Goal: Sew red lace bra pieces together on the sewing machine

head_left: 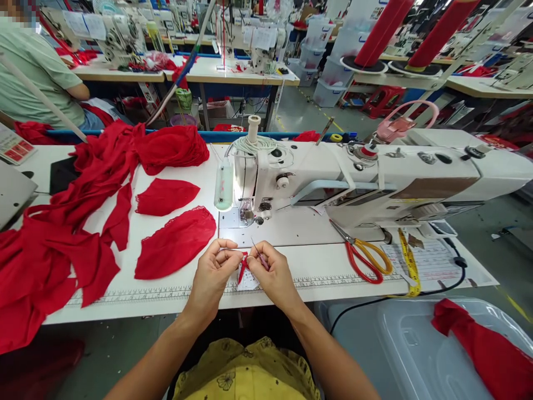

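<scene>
My left hand [213, 275] is closed, its thumb and fingertips pinching a small piece of red ribbon [244, 268] near the table's front edge. My right hand [275, 276] is closed round a slim pointed tool [260, 256], with its thin tip sticking up and to the left. The tool's exact kind is unclear. Fingers of both hands meet at the top of the ribbon. Beneath the ribbon lies a small white printed card [249, 282]. Just beyond my hands is the needle area of a white sewing machine [275, 166].
Two cut red fabric pieces [177, 241] lie left of my hands, beside a large red fabric heap [62, 222]. To the right rest scissors [361, 253] and a yellow tape measure [409, 261]. A clear plastic bin [400, 333] holds red fabric. Another person [37, 72] sits at the upper left.
</scene>
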Motion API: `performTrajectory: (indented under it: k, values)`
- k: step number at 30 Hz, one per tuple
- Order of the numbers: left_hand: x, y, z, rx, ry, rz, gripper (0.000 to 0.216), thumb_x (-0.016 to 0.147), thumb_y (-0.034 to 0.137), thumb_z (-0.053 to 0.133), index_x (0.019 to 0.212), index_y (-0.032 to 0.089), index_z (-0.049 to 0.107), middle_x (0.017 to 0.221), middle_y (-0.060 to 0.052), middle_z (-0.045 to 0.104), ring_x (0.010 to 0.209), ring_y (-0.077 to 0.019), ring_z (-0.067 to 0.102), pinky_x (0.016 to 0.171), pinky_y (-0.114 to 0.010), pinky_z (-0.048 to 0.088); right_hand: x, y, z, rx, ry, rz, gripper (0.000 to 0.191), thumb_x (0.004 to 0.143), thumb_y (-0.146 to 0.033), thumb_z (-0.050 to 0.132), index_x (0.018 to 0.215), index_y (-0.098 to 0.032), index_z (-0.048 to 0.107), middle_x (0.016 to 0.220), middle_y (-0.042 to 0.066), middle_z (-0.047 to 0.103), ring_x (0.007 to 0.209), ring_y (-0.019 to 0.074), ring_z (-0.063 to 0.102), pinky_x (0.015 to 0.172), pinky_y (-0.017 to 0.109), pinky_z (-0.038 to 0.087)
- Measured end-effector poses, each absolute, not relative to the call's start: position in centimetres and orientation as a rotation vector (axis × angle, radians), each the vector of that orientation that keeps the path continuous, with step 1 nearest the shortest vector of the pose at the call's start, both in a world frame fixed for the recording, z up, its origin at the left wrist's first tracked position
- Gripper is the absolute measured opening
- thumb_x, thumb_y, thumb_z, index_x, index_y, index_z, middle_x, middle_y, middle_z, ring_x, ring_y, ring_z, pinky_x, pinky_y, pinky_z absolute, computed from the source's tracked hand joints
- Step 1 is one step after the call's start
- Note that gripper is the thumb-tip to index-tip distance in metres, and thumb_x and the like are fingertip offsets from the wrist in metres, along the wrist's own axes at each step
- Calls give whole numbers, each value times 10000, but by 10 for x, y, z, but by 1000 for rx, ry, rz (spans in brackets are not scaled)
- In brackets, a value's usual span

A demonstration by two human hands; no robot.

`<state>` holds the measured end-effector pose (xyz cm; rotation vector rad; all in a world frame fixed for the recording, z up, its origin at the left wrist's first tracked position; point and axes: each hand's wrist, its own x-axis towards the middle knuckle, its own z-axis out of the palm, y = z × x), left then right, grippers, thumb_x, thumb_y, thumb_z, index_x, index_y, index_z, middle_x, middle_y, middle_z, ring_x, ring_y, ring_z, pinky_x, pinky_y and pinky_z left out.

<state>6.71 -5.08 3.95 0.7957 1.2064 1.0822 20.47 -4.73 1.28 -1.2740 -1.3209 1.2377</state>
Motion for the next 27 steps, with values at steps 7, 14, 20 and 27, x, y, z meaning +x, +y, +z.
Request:
performTrajectory:
  k: [7,14,20,27]
  values:
    - [65,-54,37,907,1187,1101,372,738,352,783,984,187,558,835,9,697,763,-113,645,670,-200,495,203,-46,13,-1193,-1114,1468,227,789,-360,635,714,-217,475,578,-99,312,527,77,256,479,209,226]
    - [56,-31,28,1056,1286,1044,383,741,343,714,1021,212,488,764,32,678,685,-136,617,656,-258,476,206,-33,15,-1357,-1372,1388,213,850,-401,575,762,-231,482,560,-97,355,476,86,309,481,217,250]
    - [56,3,10,1609,1619,905,219,809,217,563,1021,235,507,824,22,706,888,-216,635,886,-402,413,249,-12,8,-1971,-2137,150,206,967,-341,524,1077,-190,611,838,55,704,688,191,625,595,260,336]
    - [65,10,2,1860,1762,855,209,877,216,512,1081,242,551,1004,-23,704,1076,-276,546,941,-452,352,266,0,6,-1497,-2320,-494,247,970,-203,526,1160,-125,663,1067,147,661,971,274,572,849,387,395]
